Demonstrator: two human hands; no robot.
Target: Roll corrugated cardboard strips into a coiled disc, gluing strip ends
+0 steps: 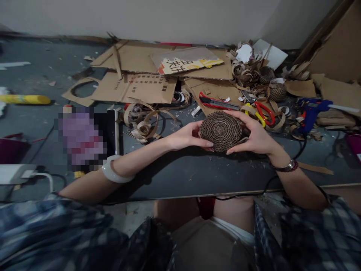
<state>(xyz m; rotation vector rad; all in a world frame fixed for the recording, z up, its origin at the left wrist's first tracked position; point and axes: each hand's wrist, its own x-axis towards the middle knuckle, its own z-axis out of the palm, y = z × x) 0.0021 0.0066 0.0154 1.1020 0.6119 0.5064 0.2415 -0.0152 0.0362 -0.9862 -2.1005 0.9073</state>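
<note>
A round, tightly wound coil of corrugated cardboard strip (221, 131) is held over the front part of the dark table, its spiral face turned toward me. My left hand (189, 136) grips its left edge, thumb along the lower front. On the other side my right hand (254, 131) is wrapped round the right edge, fingers over the top and thumb below. Part of the coil's right side is hidden by that hand. Just behind lie a red utility knife (218, 102) and scissors with red and yellow handles (265, 113).
A blue glue gun (313, 111) with its cord lies at the right. Flat cardboard pieces (135, 84) and curled paper strips (143, 122) cover the back. At left are a phone (111, 131), a yellow tube (26, 99) and a white charger (17, 174).
</note>
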